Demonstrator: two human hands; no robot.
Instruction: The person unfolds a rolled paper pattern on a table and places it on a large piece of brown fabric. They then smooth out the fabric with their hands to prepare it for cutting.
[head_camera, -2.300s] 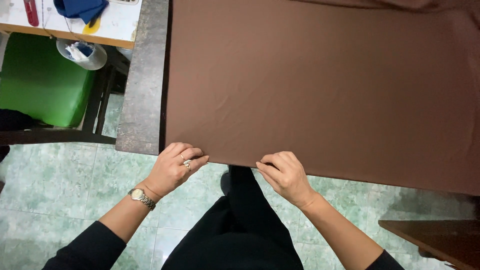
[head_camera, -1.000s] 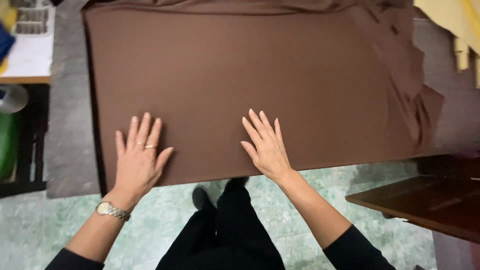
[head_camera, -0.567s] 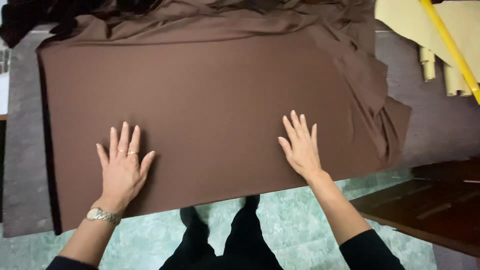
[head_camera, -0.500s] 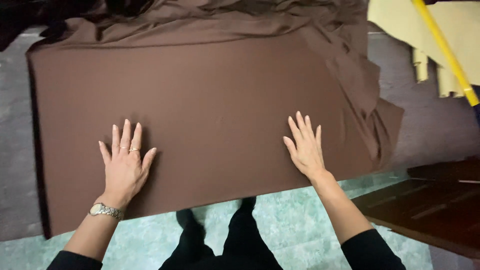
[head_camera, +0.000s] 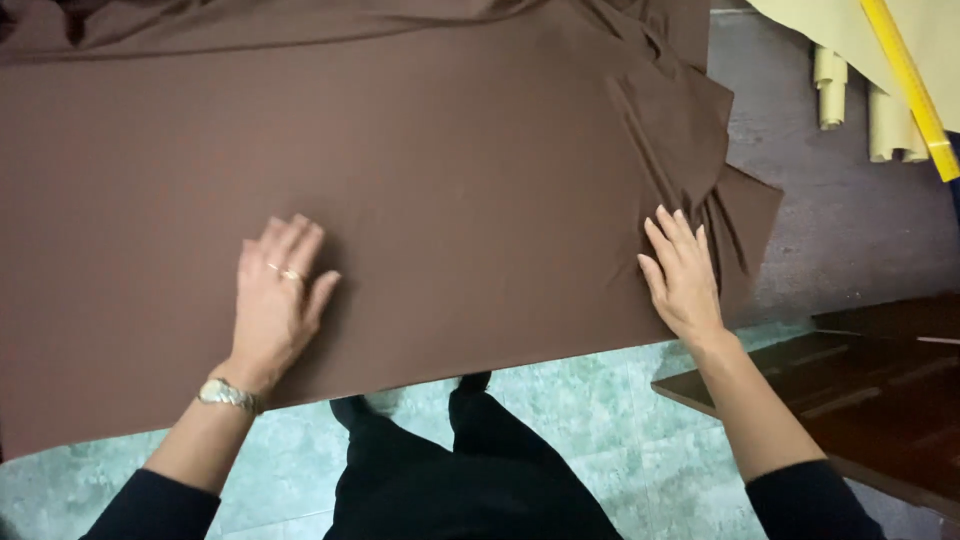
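A large brown cloth (head_camera: 440, 170) lies spread flat over a grey table (head_camera: 840, 210), its near edge hanging toward me. My left hand (head_camera: 275, 300), with a ring and a wristwatch, presses flat on the cloth near the front edge, fingers together. My right hand (head_camera: 682, 275) lies flat with fingers apart on the cloth's right end, just beside a bunch of wrinkles and a folded corner (head_camera: 745, 220). Neither hand grips anything.
Cream paper rolls (head_camera: 862, 100) and a yellow stick (head_camera: 905, 85) lie at the table's far right. A dark wooden bench (head_camera: 870, 390) stands at the right, below the table edge. Green tiled floor (head_camera: 590, 420) and my dark trousers (head_camera: 460, 480) show underneath.
Both hands have slid to the right across the cloth, the right one reaching the wrinkled right end. The view has shifted right and closer.
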